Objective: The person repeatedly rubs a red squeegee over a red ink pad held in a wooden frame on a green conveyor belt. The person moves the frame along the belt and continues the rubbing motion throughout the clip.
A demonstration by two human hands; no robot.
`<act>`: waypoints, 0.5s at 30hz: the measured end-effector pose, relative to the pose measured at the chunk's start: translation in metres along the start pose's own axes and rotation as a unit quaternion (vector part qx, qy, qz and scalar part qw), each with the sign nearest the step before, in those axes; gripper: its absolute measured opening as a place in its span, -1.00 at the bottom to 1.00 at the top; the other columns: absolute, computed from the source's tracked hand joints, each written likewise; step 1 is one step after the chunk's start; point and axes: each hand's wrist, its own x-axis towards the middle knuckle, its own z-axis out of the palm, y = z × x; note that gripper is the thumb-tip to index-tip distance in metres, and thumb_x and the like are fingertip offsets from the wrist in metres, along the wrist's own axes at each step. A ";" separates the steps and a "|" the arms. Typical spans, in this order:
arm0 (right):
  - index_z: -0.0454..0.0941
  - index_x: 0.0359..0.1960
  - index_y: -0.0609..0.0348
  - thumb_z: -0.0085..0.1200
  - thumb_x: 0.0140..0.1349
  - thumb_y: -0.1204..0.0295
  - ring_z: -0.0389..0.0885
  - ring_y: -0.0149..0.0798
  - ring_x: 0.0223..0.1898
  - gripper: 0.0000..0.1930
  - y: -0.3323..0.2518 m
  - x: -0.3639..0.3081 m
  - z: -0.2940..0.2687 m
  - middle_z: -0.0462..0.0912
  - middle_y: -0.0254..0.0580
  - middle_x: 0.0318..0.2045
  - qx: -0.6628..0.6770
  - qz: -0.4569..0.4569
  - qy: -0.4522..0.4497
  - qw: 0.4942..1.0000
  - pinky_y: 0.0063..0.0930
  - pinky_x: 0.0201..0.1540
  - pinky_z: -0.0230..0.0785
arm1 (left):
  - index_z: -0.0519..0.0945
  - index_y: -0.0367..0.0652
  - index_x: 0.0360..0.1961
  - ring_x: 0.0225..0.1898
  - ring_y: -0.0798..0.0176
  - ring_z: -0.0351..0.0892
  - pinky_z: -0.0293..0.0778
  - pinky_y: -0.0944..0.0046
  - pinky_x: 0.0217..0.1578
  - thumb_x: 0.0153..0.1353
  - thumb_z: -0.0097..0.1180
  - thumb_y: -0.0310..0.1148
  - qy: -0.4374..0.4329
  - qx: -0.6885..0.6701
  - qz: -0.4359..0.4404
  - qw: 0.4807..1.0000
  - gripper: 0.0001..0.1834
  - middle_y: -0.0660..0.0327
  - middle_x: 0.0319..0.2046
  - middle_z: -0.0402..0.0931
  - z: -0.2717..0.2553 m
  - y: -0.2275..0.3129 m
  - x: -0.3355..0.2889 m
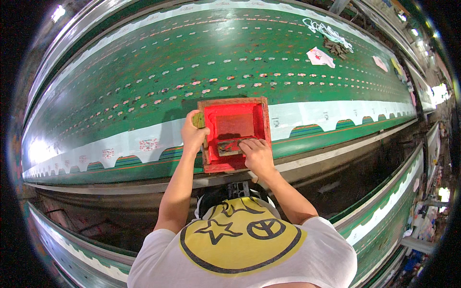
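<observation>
A wooden screen-printing frame [232,102], stained red inside, lies over the strip of white scalloped fabric [307,113] at the table's near edge. My left hand [193,133] is closed round the frame's left side, by a yellowish-green block [198,120]. Inside the frame, my right hand [258,154] grips the right end of a squeegee [227,148], a short bar smeared with red and dark ink. The squeegee sits crosswise in the near half of the screen. Left of the frame the fabric carries red prints [149,144]; on its right side small dark marks show.
The long green printing table [168,48] bears rows of small pale marks. Toward the back right lie a tangle of white cord [326,32], a dark heap [336,48] and a pink-and-white cloth scrap [320,57]. A pale rail [336,152] edges the table; another table [384,211] stands behind me.
</observation>
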 end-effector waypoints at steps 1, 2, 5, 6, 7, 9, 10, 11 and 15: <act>0.66 -0.17 0.15 0.15 0.00 0.54 0.70 -0.10 -0.02 -0.70 0.015 -0.005 -0.007 0.76 -0.16 -0.09 -0.003 0.005 0.000 1.000 -0.10 0.09 0.46 | 0.52 -0.07 0.18 -0.05 0.21 0.61 0.53 0.21 0.02 -0.25 0.34 -0.64 0.002 -0.013 0.006 1.000 -0.19 0.22 -0.11 0.61 0.018 0.007 -0.003; 0.66 -0.17 0.15 0.14 0.00 0.54 0.70 -0.10 -0.02 -0.70 0.030 -0.010 -0.015 0.76 -0.16 -0.08 -0.005 0.010 0.000 1.000 -0.10 0.09 0.46 | 0.54 -0.05 0.17 -0.06 0.21 0.62 0.53 0.20 0.02 -0.26 0.37 -0.62 0.003 -0.026 0.012 1.000 -0.20 0.22 -0.13 0.62 0.034 0.015 -0.004; 0.68 -0.18 0.11 0.14 -0.05 0.58 0.71 -0.12 -0.06 -0.67 0.075 -0.024 -0.037 0.77 -0.21 -0.13 -0.009 0.004 0.013 1.000 -0.13 0.01 0.49 | 0.53 -0.07 0.17 -0.07 0.19 0.62 0.54 0.20 0.00 -0.25 0.36 -0.63 -0.003 -0.051 -0.003 0.999 -0.20 0.22 -0.13 0.62 0.085 0.013 -0.004; 0.68 -0.18 0.12 0.13 -0.05 0.58 0.71 -0.12 -0.06 -0.67 0.088 -0.029 -0.044 0.77 -0.21 -0.13 -0.011 0.004 0.011 1.000 -0.13 0.01 0.49 | 0.53 -0.07 0.17 -0.08 0.19 0.62 0.54 0.20 -0.01 -0.25 0.36 -0.63 0.003 -0.048 -0.002 0.999 -0.20 0.23 -0.13 0.62 0.103 0.014 -0.007; 0.68 -0.18 0.12 0.13 -0.05 0.58 0.70 -0.11 -0.06 -0.67 0.101 -0.034 -0.051 0.76 -0.21 -0.13 -0.012 0.004 0.010 1.000 -0.13 0.01 0.48 | 0.50 -0.14 0.20 -0.11 0.24 0.61 0.55 0.23 -0.10 -0.24 0.32 -0.68 -0.002 -0.036 -0.009 0.999 -0.19 0.24 -0.11 0.59 0.118 0.015 -0.008; 0.68 -0.17 0.13 0.12 -0.04 0.58 0.70 -0.11 -0.04 -0.67 0.120 -0.044 -0.061 0.76 -0.21 -0.11 -0.011 0.007 0.002 1.000 -0.13 0.02 0.48 | 0.50 -0.14 0.20 -0.12 0.24 0.61 0.56 0.22 -0.12 -0.25 0.32 -0.68 -0.015 -0.046 -0.026 0.999 -0.18 0.24 -0.10 0.59 0.141 0.017 -0.010; 0.68 -0.17 0.14 0.12 -0.03 0.57 0.70 -0.11 -0.04 -0.68 0.129 -0.049 -0.066 0.76 -0.20 -0.11 -0.010 0.008 -0.004 1.000 -0.12 0.04 0.48 | 0.50 -0.15 0.20 -0.12 0.24 0.61 0.57 0.22 -0.13 -0.25 0.32 -0.69 -0.022 -0.051 -0.034 0.998 -0.18 0.24 -0.10 0.59 0.151 0.017 -0.011; 0.68 -0.17 0.15 0.13 -0.02 0.56 0.70 -0.11 -0.03 -0.69 0.138 -0.053 -0.070 0.76 -0.18 -0.10 -0.009 0.009 -0.010 1.000 -0.12 0.06 0.47 | 0.50 -0.15 0.20 -0.13 0.23 0.61 0.57 0.22 -0.14 -0.25 0.31 -0.69 -0.021 -0.056 -0.040 0.997 -0.18 0.24 -0.10 0.58 0.162 0.018 -0.013; 0.68 -0.15 0.17 0.14 -0.01 0.56 0.70 -0.09 0.00 -0.68 0.157 -0.066 -0.073 0.75 -0.16 -0.07 -0.002 0.012 -0.010 1.000 -0.11 0.10 0.47 | 0.51 -0.13 0.19 -0.13 0.20 0.61 0.56 0.19 -0.12 -0.27 0.32 -0.68 -0.025 -0.078 -0.057 0.995 -0.18 0.22 -0.13 0.60 0.182 0.018 -0.016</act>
